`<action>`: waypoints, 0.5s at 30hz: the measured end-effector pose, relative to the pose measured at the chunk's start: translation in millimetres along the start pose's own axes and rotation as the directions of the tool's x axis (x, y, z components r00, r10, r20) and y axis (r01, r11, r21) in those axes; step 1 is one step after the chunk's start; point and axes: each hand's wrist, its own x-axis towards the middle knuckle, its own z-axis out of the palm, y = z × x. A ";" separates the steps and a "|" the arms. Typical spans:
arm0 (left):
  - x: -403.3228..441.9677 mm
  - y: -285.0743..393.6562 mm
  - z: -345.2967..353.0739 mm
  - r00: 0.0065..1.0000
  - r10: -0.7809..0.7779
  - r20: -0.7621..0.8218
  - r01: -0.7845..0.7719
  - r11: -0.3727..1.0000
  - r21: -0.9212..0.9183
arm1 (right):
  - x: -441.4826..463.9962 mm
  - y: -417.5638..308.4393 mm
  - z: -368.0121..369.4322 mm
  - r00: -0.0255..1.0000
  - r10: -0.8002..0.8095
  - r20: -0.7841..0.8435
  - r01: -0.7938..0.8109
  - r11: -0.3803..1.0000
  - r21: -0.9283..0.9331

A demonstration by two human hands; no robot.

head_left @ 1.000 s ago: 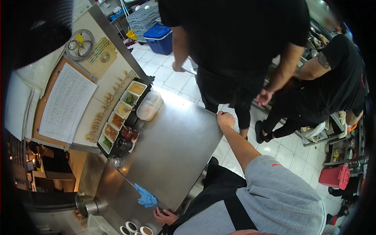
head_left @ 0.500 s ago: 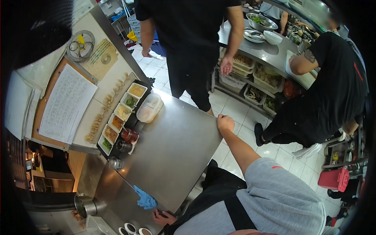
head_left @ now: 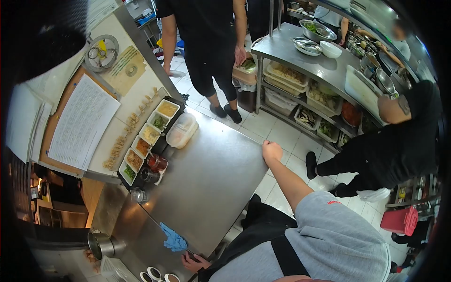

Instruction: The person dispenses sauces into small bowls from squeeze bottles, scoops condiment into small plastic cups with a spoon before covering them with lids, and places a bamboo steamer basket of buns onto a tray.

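Observation:
My right hand [head_left: 272, 151] rests at the far right corner of the steel table [head_left: 216, 174], its fingers curled over the edge. Near the table's front edge lies my left hand [head_left: 195, 262], fingers stretched out and apart, holding nothing I can see. A crumpled blue cloth [head_left: 173, 238] lies just beyond its fingertips. Along the table's left side stands a row of white tubs [head_left: 142, 147] with chopped toppings. Beside them are a lidded clear plastic container [head_left: 182, 130], a jar of red sauce [head_left: 157, 162], a dark jar [head_left: 149, 176] and a small glass jar [head_left: 138, 195].
A person in black [head_left: 209, 47] stands beyond the table with a plate [head_left: 176, 74] in one hand. Another person [head_left: 399, 127] leans over a white cutting board [head_left: 361, 91] at the steel counter [head_left: 300, 51]. A metal pot [head_left: 100, 244] stands at lower left.
The person beyond the table has stepped away, farther back. The person at the right has shifted, uncovering the cutting board. My hands stay in nearly the same places.

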 end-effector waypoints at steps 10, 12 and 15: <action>3.9 8.0 -11.3 0.995 -0.037 0.093 0.041 0.998 -0.043 | -4.0 -1.5 -3.5 1.000 -0.009 -0.012 0.009 1.000 0.014; 3.9 8.0 -11.4 0.994 -0.042 0.103 0.046 0.998 -0.043 | -4.0 -1.5 -4.4 1.000 -0.009 -0.007 0.009 1.000 0.019; 5.3 8.7 -13.0 0.991 -0.047 0.127 0.051 0.998 -0.034 | -4.8 -1.6 -6.3 1.000 -0.016 -0.003 0.016 0.999 0.029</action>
